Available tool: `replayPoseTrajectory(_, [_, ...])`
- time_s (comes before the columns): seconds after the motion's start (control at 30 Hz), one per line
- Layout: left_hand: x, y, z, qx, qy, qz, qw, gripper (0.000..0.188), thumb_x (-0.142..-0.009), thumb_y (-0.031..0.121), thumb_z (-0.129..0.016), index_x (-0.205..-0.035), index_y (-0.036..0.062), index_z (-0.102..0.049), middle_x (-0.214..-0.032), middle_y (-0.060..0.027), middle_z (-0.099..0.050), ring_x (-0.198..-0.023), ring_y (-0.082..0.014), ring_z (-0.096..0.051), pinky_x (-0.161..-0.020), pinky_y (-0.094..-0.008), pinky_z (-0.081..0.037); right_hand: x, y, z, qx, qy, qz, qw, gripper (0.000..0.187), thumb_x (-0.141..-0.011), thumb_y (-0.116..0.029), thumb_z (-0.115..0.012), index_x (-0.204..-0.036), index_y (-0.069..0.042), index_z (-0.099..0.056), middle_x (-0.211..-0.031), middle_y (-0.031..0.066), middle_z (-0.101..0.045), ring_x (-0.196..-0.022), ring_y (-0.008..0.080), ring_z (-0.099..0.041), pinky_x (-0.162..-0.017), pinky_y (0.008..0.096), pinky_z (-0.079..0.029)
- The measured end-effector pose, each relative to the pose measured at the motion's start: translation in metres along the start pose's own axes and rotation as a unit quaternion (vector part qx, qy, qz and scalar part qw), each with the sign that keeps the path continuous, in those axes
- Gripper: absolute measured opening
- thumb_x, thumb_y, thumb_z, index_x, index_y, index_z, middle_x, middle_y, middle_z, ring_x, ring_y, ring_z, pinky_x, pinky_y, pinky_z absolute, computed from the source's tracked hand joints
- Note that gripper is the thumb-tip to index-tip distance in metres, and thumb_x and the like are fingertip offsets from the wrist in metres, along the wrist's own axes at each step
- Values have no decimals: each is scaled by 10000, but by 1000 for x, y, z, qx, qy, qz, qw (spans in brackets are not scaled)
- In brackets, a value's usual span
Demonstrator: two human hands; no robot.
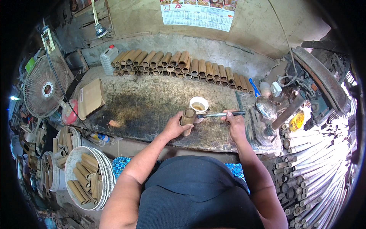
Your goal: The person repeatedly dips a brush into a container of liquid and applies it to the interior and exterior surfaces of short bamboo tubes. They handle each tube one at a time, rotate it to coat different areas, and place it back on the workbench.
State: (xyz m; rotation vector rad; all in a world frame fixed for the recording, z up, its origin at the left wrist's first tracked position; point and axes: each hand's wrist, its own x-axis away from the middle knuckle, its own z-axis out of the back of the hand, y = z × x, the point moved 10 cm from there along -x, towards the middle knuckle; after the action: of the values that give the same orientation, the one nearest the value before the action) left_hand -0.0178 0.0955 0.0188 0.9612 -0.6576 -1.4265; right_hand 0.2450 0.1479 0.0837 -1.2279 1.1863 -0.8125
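Though foreshortened, tube — mouth-up, seemingly upright.

Head view, one: left fisheye of a head-worn pair; stationed above the near side of the workbench, looking down and forward across it; range close, workbench edges bowed.

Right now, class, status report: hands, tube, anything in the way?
Left hand gripping bamboo tube. Right hand holding slim tool. White cup just beyond, apparently not blocking.
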Motion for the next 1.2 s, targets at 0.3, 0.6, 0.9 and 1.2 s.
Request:
replayPoseTrajectory(0.3, [6, 22, 9, -95, 50, -134, 985, 711, -751, 197, -892, -1337, 52, -516, -1292, -164, -537, -1243, -351, -570, -1077, -421, -486, 14, -35, -16, 100, -57, 45, 992, 217, -1056, -171, -601, -1160, 14, -643, -979, 82, -701, -917, 146, -657, -867, 302, -500])
replayPoseTrajectory(0.6, [10, 7, -19, -67, -71, -94, 991, 678, -761, 178, -826, -1352, 77, -509, -1352, -193, -553, -1269, -385, -539, -1102, -463, -454, 36, -66, -56, 377, -143, 128, 906, 166, -960, -168, -691, -1100, -85, -722, -1069, 155, -677, -1073, 353, -630, -965, 436, -482])
replayPoseTrajectory(0.9, [19, 29, -32, -118, -22, -199, 973, 646, -726, 242, -860, -1264, 54, -556, -1269, -172, -604, -1205, -391, -571, -1063, -510, -418, 53, -77, -69, 445, -192, 166, 859, 171, -922, -119, -701, -1077, -54, -729, -1066, 158, -673, -1080, 358, -623, -985, 438, -476])
replayPoseTrajectory(1.2, [33, 29, -41, -225, 8, -284, 932, 766, -667, 257, -868, -1316, 67, -507, -1243, -178, -587, -1195, -385, -562, -1104, -557, -373, 55, -45, -58, 378, -192, 65, 903, 177, -965, -157, -668, -1108, -59, -703, -1040, 178, -689, -1045, 350, -647, -942, 437, -490])
